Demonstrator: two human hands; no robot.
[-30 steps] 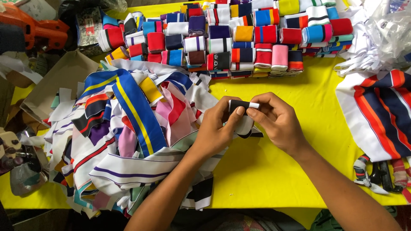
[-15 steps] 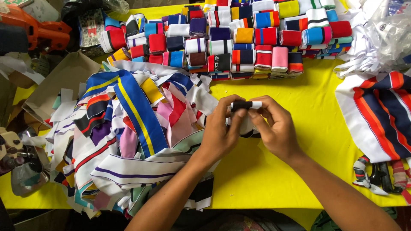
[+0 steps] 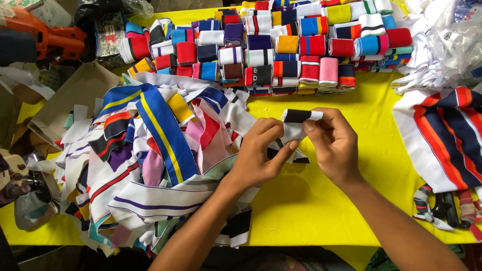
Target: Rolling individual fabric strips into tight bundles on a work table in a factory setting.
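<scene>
While the yellow table [image 3: 321, 200] spreads smooth and bright under everything, I see a loose heap of striped ribbed strips [image 3: 150, 165] at its left and folded bundles [image 3: 281, 45] stacked in rows along its far edge. Near the table's middle, my left hand [image 3: 261, 155] and right hand [image 3: 334, 145] both pinch a small black-and-white strip [image 3: 300, 116], lifted just above the cloth.
</scene>
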